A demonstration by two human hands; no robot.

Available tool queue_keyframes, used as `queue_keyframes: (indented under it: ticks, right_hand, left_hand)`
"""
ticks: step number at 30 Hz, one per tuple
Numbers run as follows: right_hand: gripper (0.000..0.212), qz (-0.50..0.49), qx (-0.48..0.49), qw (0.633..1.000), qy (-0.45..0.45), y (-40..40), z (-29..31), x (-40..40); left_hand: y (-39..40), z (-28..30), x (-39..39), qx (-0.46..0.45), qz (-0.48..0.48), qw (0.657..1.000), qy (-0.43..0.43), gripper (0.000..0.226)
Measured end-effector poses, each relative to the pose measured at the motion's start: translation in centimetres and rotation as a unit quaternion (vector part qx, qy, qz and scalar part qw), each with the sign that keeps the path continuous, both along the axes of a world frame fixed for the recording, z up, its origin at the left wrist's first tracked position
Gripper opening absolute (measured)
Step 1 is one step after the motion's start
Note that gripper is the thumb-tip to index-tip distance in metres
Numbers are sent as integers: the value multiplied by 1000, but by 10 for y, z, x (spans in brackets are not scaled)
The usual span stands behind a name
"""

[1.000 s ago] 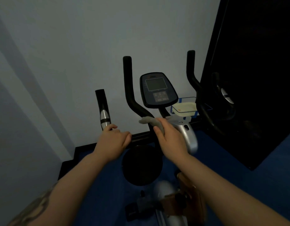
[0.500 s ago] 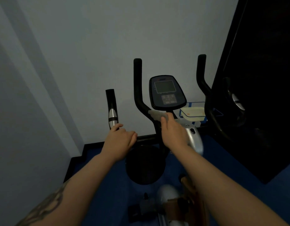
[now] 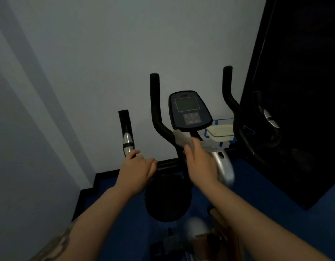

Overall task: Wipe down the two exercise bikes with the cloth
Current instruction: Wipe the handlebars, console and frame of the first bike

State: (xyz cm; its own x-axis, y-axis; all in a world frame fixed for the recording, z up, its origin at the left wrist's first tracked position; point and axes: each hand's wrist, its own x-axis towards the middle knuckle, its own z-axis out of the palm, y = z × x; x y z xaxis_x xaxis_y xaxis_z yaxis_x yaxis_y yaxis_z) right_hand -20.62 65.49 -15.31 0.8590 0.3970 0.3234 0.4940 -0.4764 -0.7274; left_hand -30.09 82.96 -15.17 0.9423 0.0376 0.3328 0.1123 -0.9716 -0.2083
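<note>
Wiping the exercise bike w/ the cloth, just under the console.

My right hand has its grip curled on the grey cloth, pressing it vs the black stem where the left upright handlebar bends in, below the console. My left hand grips the low crossbar, fingers wrapped, next to the side handle w/ the silver sensor. Bike stands on blue floor by the white wall; a pale container sits behind the right handlebar.
</note>
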Motion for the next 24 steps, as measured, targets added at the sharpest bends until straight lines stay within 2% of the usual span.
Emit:
queue_keyframes:
  ticks: [2,4,5,7,9,11,13,15,19,22,24]
  right_hand:
    - [25,5,49,997,-52,-9,-13,-23]
    - [28,-4,22,996,-85,-4,-15,-16]
    - [27,-10,-6,997,-75,3,-9,-6]
    - [27,0,-47,999,3,14,5,14]
    - [26,28,-41,997,51,12,10,21]
    - [26,53,-17,998,10,0,-1,13]
    - [36,76,16,996,-47,-15,-13,-3]
    - [46,75,2,994,-82,-14,-16,0]
    - [44,26,-77,996,22,15,5,33]
    - [37,-5,-34,999,0,15,3,26]
    - [30,11,20,1000,-13,0,-8,11]
  left_hand:
    - [1,-2,0,-1,-2,1000,7,25]
    - [1,-3,0,-2,-3,1000,9,26]
    - [0,-2,0,-3,-4,1000,5,26]
    - [-1,-1,-1,-6,-1,1000,2,25]
    - [-1,0,-2,-4,3,1000,0,23]
    - [0,-1,-2,-1,1,1000,-3,21]
    - [-1,-1,-1,4,2,1000,-5,20]
    - [-2,-2,-1,7,4,1000,-13,18]
    - [0,-11,-1,-20,12,999,-43,16]
    - [-1,-10,-1,-21,9,999,-48,15]
    - [-1,-11,-2,-27,-2,999,-43,17]
